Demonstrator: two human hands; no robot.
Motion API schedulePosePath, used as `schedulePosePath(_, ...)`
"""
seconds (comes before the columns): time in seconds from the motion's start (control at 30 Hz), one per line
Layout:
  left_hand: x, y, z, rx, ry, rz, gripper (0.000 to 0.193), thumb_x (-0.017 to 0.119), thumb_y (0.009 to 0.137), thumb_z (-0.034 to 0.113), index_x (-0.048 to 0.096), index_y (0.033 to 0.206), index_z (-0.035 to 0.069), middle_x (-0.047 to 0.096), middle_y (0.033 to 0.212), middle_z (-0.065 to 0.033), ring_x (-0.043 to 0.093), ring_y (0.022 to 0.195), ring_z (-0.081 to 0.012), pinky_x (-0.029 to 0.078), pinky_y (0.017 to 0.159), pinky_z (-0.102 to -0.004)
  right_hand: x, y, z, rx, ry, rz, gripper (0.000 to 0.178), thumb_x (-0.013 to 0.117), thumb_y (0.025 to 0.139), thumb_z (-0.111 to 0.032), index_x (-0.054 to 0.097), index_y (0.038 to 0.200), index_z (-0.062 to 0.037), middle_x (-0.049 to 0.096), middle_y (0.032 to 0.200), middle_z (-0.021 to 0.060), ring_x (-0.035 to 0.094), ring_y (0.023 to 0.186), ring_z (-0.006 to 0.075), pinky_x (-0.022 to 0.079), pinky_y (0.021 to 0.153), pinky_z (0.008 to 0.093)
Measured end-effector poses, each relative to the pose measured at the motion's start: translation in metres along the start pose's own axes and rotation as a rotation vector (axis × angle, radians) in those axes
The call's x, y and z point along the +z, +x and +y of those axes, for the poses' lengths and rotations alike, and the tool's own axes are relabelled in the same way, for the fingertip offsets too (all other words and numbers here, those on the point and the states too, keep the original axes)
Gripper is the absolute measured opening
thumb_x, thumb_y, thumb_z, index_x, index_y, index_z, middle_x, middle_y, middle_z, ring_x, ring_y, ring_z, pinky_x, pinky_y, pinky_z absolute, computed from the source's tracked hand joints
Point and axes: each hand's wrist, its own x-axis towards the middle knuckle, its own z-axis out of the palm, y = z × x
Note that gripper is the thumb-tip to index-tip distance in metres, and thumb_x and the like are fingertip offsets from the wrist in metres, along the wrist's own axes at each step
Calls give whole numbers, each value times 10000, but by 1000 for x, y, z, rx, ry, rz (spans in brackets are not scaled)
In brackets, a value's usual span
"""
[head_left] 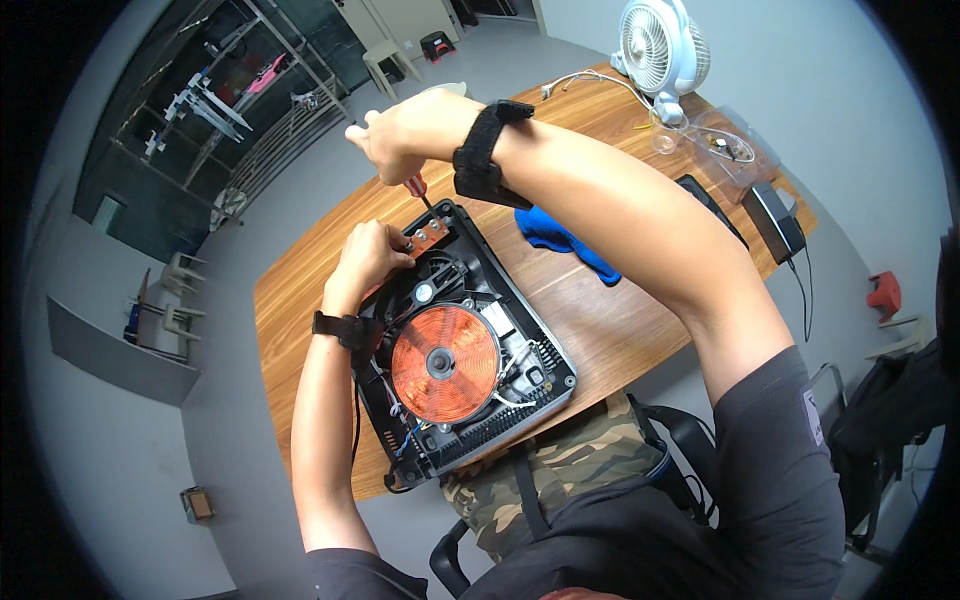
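An opened induction cooker [560, 385] lies on the table, its black base showing a round copper coil [420, 350], a fan and wiring. Along its far edge sits a narrow orange-brown strip [430, 236] with several round metal spots. My right hand [410, 135] is closed round the red handle of a screwdriver [416, 187], whose shaft points down at the strip's right end; whether the tip sits in a screw I cannot make out. My left hand [368, 256] pinches the strip near its left part, partly covering it. Both wrists wear black straps.
A blue cloth-like item [560, 240] lies right of the cooker, partly behind my right forearm. Farther right are a white fan [655, 55], a clear plastic box [735, 150] with small parts, and a black box-shaped device [773, 222] with a cable. A metal rack [270, 150] stands beyond the table.
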Motion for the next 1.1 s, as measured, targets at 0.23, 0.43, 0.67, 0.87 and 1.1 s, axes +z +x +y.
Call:
schedulePosePath(0.23, 0, 1, 1, -2, 21, -17, 358, 890, 662, 157, 793, 979, 22, 767, 933, -173, 739, 884, -324, 569, 820, -402, 15, 9, 4, -87, 56, 69, 258, 560, 915, -134, 772, 1028, -41, 761, 1031, 169, 739, 987, 322, 593, 820, 421)
schedulePosePath(0.43, 0, -1, 1, 58, 50, 9, 342, 885, 668, 152, 794, 970, 21, 767, 936, -173, 738, 886, -321, 571, 819, -403, 13, 11, -6, -82, -66, 142, 191, 614, 848, -119, 762, 896, -7, 741, 867, 199, 744, 804, 351, 601, 731, 431)
schedulePosePath(0.67, -1, 0, 1, 69, 37, 4, 340, 882, 676, 146, 796, 984, 31, 768, 935, -171, 741, 873, -317, 575, 807, -397, 9, 21, 1, 89, 63, -111, 519, 642, 869, -207, 541, 1333, 3, 659, 1194, 251, 714, 986, 402, 588, 829, 464)
schedulePosePath(0.87, 0, 1, -4, 38, 53, -9, 347, 895, 674, 149, 791, 980, 22, 770, 925, -157, 737, 859, -311, 571, 796, -398, -4, 9, -6, -6, -35, -74, 250, 620, 885, -163, 751, 1043, -19, 759, 944, 171, 748, 881, 323, 599, 772, 421)
schedulePosePath(1.1, -1, 1, 2, 51, 70, -4, 370, 891, 683, 124, 789, 1017, 0, 773, 966, -173, 754, 874, -286, 586, 813, -379, -7, 9, -5, 15, -156, -63, 286, 612, 881, -174, 782, 1095, -91, 766, 1059, 139, 738, 1017, 295, 588, 841, 406)
